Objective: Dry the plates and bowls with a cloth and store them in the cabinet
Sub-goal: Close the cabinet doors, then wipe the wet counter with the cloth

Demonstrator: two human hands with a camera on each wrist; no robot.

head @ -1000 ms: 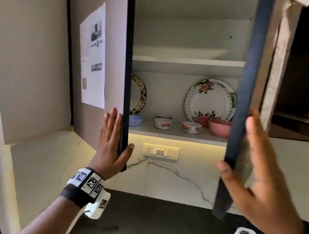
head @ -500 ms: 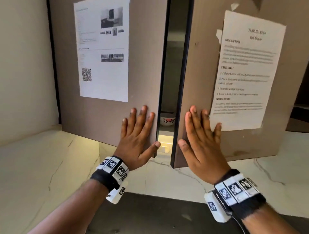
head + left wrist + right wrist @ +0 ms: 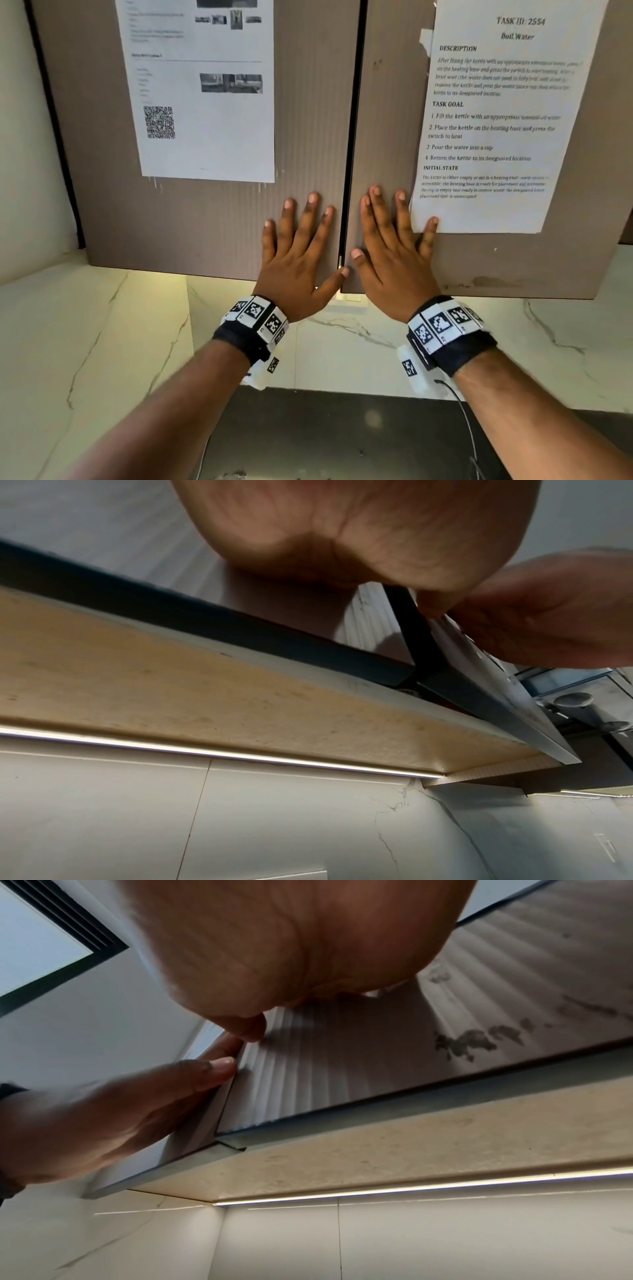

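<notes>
Your left hand [image 3: 294,253] flat on left cabinet door [image 3: 205,212], right hand [image 3: 390,246] flat on right cabinet door [image 3: 513,260], fingers straight, gripping nothing. Both palms by lower inner corners, beside vertical centre seam. Plates, bowls hidden behind doors. Count: two doors, two taped sheets, two hands.

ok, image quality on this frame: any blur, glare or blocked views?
Head view: sharp, evenly lit; both hands flat on the cabinet doors, large print on the right sheet readable, its fine print smeared. Left wrist view: palm fills the top, soft focus; light strip blown out. Right wrist view: same palm blockage, strip glare, strong wide-angle bend.
</notes>
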